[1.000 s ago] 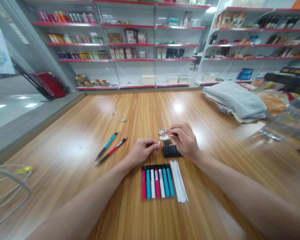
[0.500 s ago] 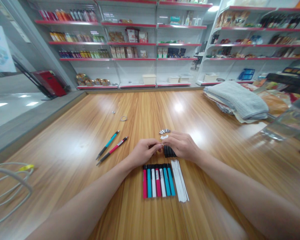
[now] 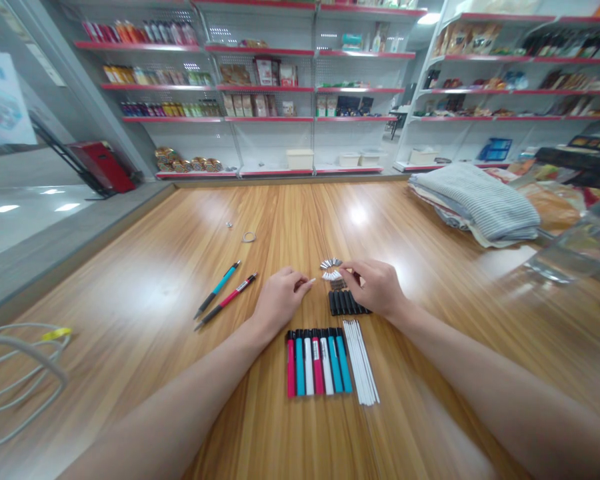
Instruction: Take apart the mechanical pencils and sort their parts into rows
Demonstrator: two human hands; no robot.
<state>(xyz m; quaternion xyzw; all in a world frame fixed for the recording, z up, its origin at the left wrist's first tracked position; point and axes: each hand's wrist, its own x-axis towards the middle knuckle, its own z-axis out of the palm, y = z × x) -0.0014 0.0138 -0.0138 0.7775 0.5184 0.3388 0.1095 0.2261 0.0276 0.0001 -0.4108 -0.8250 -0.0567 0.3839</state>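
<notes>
Between thumb and forefinger, my left hand (image 3: pixel 283 295) pinches a small white pen part (image 3: pixel 312 281) just above the table. My right hand (image 3: pixel 377 285) has its fingertips pinched together at the right end of a row of small white parts (image 3: pixel 331 275); what they grip, if anything, is too small to make out. A fan of silver pen tips (image 3: pixel 331 263) lies behind that row. Small springs (image 3: pixel 338 284) sit in front of it, then black rubber grips (image 3: pixel 347 303), partly under my right hand. Nearer me are pink, blue and white pen barrels (image 3: pixel 317 363) and white refills (image 3: pixel 361 363).
Left of my hands lie a blue pen (image 3: pixel 218 289) and a pink pen (image 3: pixel 226 301). A ring (image 3: pixel 249 237) is farther back. A pale cable (image 3: pixel 55 363) coils at left. Folded cloths (image 3: pixel 475 200) and a clear water container (image 3: pixel 570 243) stand at right. Shelves (image 3: pixel 263 120) line the back.
My hands have moved apart from where they met over the black grips. The white part now shows in my left fingers, and my right hand's fingertips are at the small white parts.
</notes>
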